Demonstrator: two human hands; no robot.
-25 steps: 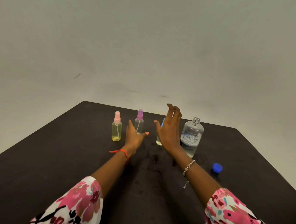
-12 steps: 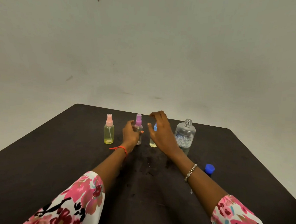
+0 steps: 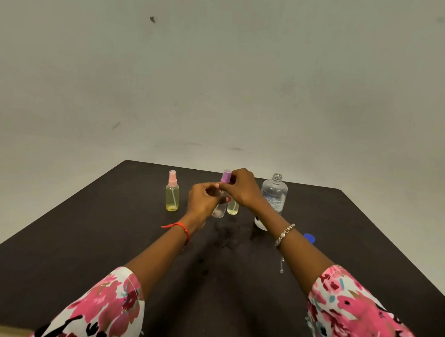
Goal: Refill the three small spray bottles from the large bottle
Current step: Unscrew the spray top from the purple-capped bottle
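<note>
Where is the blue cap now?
In the head view, the blue cap lies on the table, right of the right forearm, nearer than the large bottle.

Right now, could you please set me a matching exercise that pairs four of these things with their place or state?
Things:
1. pink-capped spray bottle
2. purple-capped spray bottle
3. large bottle
4. blue cap

Places or states:
A. lies loose, furthest right
B. gripped by the left hand and the right hand
C. stands untouched, furthest left
D. stands upright with its neck uncapped

Pairs: 1-C, 2-B, 3-D, 4-A
</note>
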